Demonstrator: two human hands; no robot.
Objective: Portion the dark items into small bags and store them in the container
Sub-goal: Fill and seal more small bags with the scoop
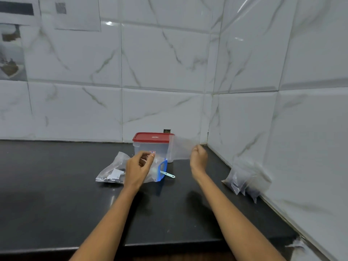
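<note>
Holding an empty small bag (181, 149) in the right hand (198, 154), left hand (138, 166) loosely curled; filled bags (244, 182) wait at the counter's right edge, container (150, 146) still lidded.

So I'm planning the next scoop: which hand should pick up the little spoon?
Left, probably. The left hand hovers beside the spoon; the right hand already holds an empty small bag.
</note>
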